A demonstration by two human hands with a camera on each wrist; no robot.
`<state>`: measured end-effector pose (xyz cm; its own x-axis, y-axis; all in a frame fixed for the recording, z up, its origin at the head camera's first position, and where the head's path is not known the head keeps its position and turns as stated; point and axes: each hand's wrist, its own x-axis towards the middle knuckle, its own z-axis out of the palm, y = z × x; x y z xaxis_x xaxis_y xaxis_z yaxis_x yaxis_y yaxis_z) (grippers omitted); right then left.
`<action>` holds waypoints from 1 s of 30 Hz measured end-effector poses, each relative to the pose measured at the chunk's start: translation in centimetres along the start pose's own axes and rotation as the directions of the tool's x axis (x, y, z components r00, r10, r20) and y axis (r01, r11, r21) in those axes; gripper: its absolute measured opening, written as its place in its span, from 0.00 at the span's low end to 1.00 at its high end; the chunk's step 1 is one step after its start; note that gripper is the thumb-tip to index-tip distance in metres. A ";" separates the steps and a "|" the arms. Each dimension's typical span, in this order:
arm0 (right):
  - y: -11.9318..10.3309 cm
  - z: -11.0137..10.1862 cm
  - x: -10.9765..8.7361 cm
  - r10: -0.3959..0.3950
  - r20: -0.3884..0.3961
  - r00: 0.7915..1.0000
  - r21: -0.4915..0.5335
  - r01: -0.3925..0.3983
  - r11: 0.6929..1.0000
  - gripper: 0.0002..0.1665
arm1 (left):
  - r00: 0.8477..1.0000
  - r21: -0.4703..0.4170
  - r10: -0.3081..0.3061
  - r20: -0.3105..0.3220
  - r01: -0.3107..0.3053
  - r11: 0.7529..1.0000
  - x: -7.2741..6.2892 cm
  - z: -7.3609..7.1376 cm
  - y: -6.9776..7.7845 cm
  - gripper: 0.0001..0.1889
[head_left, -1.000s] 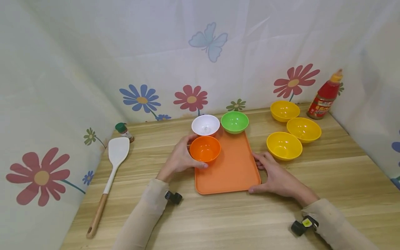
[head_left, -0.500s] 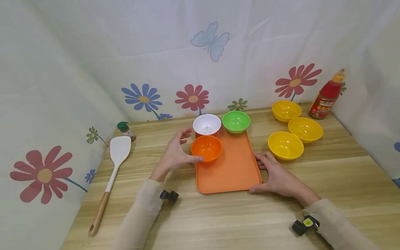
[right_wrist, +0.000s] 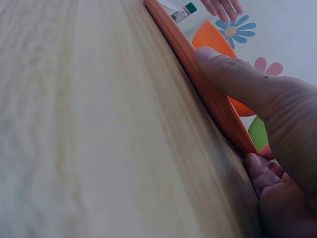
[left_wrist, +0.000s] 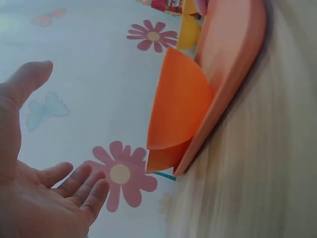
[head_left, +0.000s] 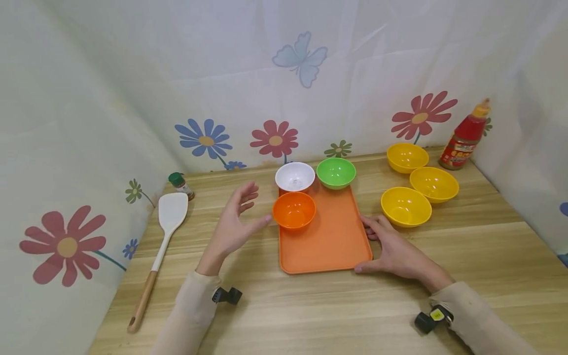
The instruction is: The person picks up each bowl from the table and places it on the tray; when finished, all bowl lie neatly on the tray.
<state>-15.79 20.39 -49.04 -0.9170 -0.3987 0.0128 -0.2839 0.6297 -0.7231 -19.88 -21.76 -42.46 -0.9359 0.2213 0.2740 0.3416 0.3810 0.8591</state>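
Gripping the orange tray [head_left: 326, 249] by its near right corner with the right hand [head_left: 394, 250], likely against sliding.
With the left hand [head_left: 232, 224] spread off the left edge, near the orange bowl [head_left: 294, 212]; at the far corners, white bowl [head_left: 295, 177], green bowl [head_left: 336, 173].

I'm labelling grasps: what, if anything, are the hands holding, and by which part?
The right hand holds the orange tray by its near right corner. The left hand is clear of the orange bowl and holds nothing.
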 end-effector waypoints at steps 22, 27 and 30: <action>0.0 0.0 -0.1 0.014 0.001 1.000 0.007 -0.014 1.000 0.78 | 0.980 0.213 -0.140 0.139 0.109 0.971 -5.7 3.4 -2.8 0.60; -0.2 -0.1 -0.1 0.003 -0.003 1.000 0.000 -0.003 1.000 0.78 | 0.977 0.290 -0.116 0.177 0.061 0.955 -6.1 4.3 -3.3 0.63; -0.2 -0.1 -0.1 0.005 -0.003 1.000 -0.001 -0.005 1.000 0.78 | 0.976 0.324 -0.094 0.194 0.027 0.946 -6.2 4.6 -3.9 0.62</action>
<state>-15.65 20.36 -48.86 -0.9192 -0.3937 0.0113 -0.2796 0.6322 -0.7226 -15.01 -20.45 -49.46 -0.9294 0.3546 0.1028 0.3259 0.6571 0.6798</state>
